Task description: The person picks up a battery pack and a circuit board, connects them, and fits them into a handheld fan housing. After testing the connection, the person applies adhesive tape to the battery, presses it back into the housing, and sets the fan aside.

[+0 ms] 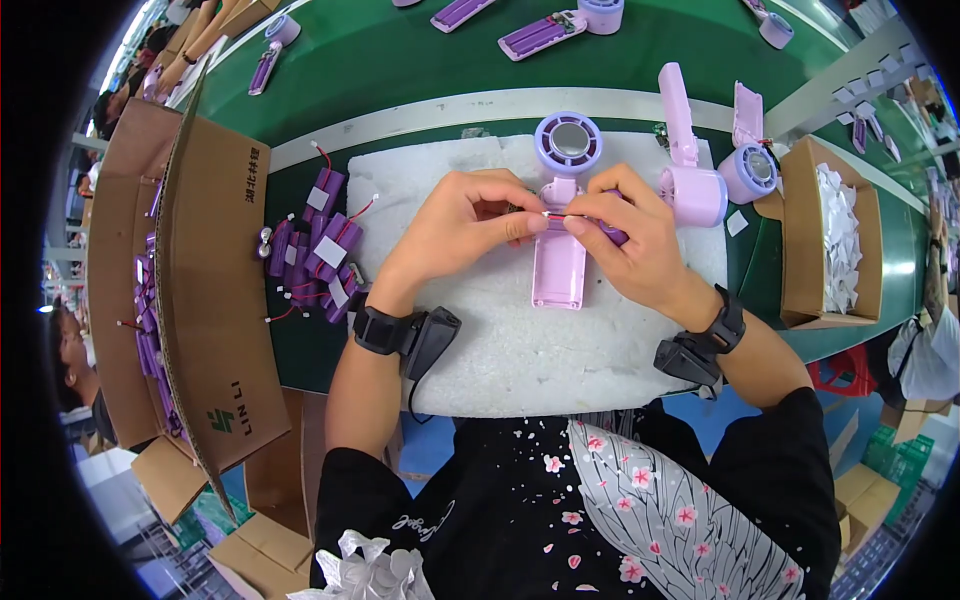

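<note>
While pinching a small white plug (547, 214) between thumb and forefinger of the left hand (470, 222), also gripping the red wire (558, 215) just beside it with the fingertips of the right hand (632, 238). Both closed, tips nearly meeting. Under the right fingers, a purple battery pack (614, 232), mostly hidden; cannot tell how firmly held, if at all. Directly below the fingertips, an open lilac handle shell (559, 270), lengthwise toward the body, hollow side up. On its far end, a round fan head (568, 142) with a grey disc at the centre. Beneath all of it, a white mat (490, 365).

Around both wrists, black straps (380, 331), each with a dark device (432, 340) attached.

Farther left, by the mat's edge, a heap of purple packs (328, 252) with thin wires and pale labels. Beyond that, a tall open cardboard box (222, 290) with more packs inside. To the right of the hands, two more lilac fans (690, 196), close together; past those, a smaller box (803, 240) full of white slips (840, 240). Across the far side, behind a pale rail (430, 112), a green surface (385, 65) with other fans (602, 14) scattered along it.
</note>
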The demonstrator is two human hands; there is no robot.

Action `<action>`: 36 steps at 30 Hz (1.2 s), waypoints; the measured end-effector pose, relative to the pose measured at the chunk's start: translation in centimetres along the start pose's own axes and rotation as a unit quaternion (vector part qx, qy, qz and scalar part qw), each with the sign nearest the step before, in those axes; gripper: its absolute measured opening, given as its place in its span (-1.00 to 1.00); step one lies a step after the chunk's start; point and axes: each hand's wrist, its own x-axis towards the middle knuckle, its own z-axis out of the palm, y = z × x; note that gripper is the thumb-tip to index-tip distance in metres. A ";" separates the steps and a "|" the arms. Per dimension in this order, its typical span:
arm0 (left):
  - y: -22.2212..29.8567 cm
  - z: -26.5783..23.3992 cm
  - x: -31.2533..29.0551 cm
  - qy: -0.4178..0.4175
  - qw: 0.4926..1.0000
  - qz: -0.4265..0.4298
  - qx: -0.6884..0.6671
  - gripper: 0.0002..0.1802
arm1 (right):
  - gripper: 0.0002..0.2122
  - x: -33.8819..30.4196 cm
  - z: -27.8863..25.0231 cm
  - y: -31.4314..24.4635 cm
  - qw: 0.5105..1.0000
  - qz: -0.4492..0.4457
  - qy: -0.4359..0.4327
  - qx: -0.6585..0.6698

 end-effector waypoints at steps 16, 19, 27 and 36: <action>-0.5 -0.5 0.1 -0.019 0.997 -0.032 -0.062 -0.88 | -0.83 0.2 -0.2 -0.1 0.995 -0.030 -0.009 -0.091; -0.5 -0.4 0.3 -0.020 0.996 -0.050 -0.067 -0.88 | -0.82 0.2 -0.4 -0.1 0.992 -0.046 -0.014 -0.113; -1.1 -0.1 0.3 -0.030 0.996 -0.026 -0.083 -0.74 | -0.80 0.2 -0.4 -0.1 0.989 -0.061 0.001 -0.136; -0.8 -0.3 0.5 -0.024 0.991 -0.066 -0.110 -0.75 | -0.79 0.2 -0.5 -0.1 0.982 -0.069 -0.042 -0.172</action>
